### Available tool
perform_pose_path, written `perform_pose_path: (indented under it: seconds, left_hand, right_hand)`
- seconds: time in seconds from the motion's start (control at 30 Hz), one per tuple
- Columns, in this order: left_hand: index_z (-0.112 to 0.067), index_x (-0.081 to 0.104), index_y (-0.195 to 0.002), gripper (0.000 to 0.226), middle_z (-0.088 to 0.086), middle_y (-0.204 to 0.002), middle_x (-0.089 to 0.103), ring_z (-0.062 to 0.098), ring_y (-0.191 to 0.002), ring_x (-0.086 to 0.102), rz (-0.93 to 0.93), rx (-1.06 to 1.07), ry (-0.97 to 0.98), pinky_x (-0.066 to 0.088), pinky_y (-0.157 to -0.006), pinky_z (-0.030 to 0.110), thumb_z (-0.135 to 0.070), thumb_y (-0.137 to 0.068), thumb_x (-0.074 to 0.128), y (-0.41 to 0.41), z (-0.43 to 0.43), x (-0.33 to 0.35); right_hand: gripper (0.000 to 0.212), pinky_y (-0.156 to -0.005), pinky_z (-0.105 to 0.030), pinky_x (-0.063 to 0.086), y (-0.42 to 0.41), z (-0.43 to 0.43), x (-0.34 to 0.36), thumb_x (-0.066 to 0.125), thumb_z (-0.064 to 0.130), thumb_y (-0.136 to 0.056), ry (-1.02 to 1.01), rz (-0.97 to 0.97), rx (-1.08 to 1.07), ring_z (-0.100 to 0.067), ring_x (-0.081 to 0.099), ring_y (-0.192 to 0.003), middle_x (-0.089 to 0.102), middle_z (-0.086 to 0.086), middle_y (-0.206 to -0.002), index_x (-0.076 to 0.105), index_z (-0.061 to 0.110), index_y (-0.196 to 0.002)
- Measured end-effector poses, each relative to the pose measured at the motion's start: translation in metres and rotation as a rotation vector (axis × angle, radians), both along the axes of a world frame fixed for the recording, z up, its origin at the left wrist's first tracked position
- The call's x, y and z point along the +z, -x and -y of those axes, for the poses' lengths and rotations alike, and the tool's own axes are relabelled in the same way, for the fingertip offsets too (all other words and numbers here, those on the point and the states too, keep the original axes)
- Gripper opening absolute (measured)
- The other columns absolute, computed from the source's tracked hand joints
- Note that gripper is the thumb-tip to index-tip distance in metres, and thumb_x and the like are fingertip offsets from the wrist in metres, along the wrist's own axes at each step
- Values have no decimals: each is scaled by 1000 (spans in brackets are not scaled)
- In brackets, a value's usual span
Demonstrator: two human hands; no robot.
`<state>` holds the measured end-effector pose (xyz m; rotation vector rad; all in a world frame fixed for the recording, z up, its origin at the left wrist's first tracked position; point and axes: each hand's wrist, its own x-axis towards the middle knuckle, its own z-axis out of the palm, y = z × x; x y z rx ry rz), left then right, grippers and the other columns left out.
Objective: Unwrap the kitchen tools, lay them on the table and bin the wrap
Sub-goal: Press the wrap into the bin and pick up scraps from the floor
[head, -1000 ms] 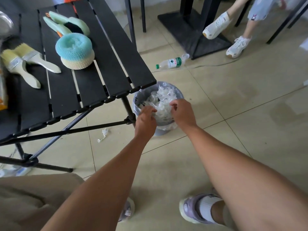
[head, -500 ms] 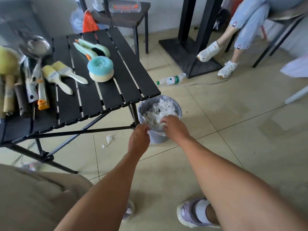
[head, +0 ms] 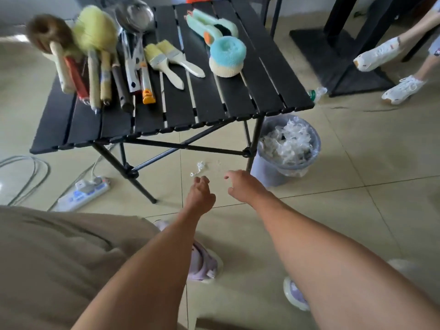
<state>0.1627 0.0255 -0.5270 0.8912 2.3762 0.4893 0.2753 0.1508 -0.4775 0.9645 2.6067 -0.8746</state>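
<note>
Clear wrap fills the bin just behind a bench leg, tools lie on the bench, and a scrap lies on the floor just ahead of the left grip and right grip, both loosely curled and empty, near a power strip.

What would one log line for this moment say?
left hand: empty, open | right hand: empty, open | bin: holds wrap | wrap scrap: on floor by table | tools: on table

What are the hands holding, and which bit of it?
Nothing. The left hand and the right hand are both empty, fingers loosely curled, in the air near the bin.
</note>
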Motion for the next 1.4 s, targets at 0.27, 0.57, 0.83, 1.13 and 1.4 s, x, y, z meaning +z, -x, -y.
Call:
perform_pose_path:
  seconds: [0.27, 0.57, 0.83, 1.13, 1.4]
  left_hand:
    - [-2, 37, -148, 57, 18, -148, 39, 41, -133, 53, 36, 7, 188, 46, -104, 44, -7, -96, 61, 60, -24, -67]
    - [-33, -12, -168, 91, 17, -176, -12, 49, -155, 23, -30, -140, 524, 40, -118, 56, 2, -101, 39, 118, -78, -134]
    - [-6, 35, -155, 60, 13, -163, 25, 40, -136, 43, -57, -67, 313, 47, -108, 45, 4, -97, 49, 115, -72, -162]
    - [6, 62, -135, 40, 22, -139, 61, 38, -129, 61, 192, 151, 223, 49, -108, 37, 0, -96, 58, 58, -27, -144]
    - [-4, 82, -98, 14, 12, -99, 80, 25, -94, 73, 282, 171, -21, 48, -76, 20, 1, -88, 73, -18, 18, -130]
  right_hand:
    - [64, -85, -39, 38, 53, 4, -71, 49, 1, -95, -80, 108, 106, -34, 48, -132, 46, -12, -145, 38, 15, -157]
    - [61, -98, -50, 48, 90, -35, -130, 49, 4, -97, -58, 185, 137, -39, 51, -128, 45, -19, -146, 36, 14, -157]
    - [52, -94, -49, 49, 80, -24, -154, 50, 5, -96, 8, 281, 157, -40, 52, -126, 47, -18, -138, 43, 9, -147]
    - [49, -100, -51, 49, 66, -23, -121, 45, 7, -98, -25, 291, 143, -41, 54, -127, 50, -17, -137, 46, 13, -146]
    - [49, -106, -49, 48, 34, -13, -104, 46, 8, -101, -1, 345, 113, -41, 52, -135, 50, -17, -144, 46, 11, -150]
